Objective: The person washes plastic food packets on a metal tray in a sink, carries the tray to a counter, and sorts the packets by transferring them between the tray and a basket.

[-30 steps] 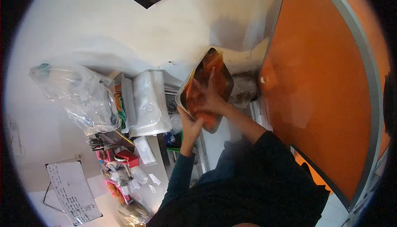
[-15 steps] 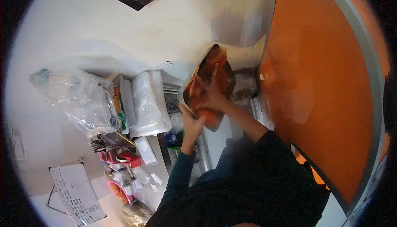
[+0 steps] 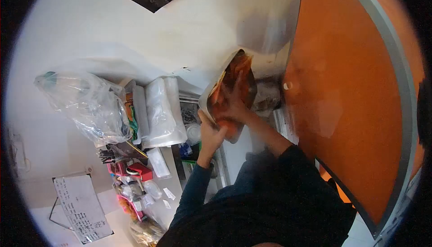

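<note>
A grey-edged open container (image 3: 204, 100), tilted with its mouth towards me, is held in front of my body. Orange-red packets or plastic (image 3: 239, 67) lie inside it; their exact kind is blurred. My left hand (image 3: 211, 134) is wrapped round the container's near left edge, thumb towards the opening. Inside the mouth, my right hand (image 3: 235, 105) reaches in among the orange contents. Its fingers are smeared by motion, so what they touch or hold cannot be made out.
An orange panel (image 3: 346, 89) stands close on the right. To the left are a stack of clear plastic bags (image 3: 164, 112), a large plastic-wrapped bundle (image 3: 87, 107) and a red tape dispenser (image 3: 141, 170). A handwritten whiteboard (image 3: 83, 208) is at lower left.
The container has shifted slightly to the right in view. My right hand has moved a little within it, and a yellowish edge of the contents now shows at the left rim.
</note>
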The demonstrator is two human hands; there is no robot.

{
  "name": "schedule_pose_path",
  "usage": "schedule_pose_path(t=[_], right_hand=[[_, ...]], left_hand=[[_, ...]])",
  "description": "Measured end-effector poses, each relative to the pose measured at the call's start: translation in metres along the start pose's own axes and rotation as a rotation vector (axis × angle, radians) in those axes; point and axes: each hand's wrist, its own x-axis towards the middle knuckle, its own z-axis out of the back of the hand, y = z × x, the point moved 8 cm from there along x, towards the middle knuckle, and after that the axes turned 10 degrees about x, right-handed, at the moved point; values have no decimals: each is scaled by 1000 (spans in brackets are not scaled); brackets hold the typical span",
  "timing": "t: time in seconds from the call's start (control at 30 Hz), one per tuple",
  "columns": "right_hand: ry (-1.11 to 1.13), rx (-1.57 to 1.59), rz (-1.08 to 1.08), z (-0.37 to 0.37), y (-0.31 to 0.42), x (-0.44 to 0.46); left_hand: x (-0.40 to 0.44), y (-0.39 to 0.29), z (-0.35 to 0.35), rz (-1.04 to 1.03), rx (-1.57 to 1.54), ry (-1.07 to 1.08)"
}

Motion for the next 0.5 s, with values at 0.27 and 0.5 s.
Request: schedule_pose_path(t=[0.27, 0.5], right_hand=[[109, 43, -22, -5, 4, 4], [479, -376, -246, -41, 48, 2]], left_hand=[[-1, 17, -4, 17, -335, 13], [-43, 86, -3, 374, -965, -33]])
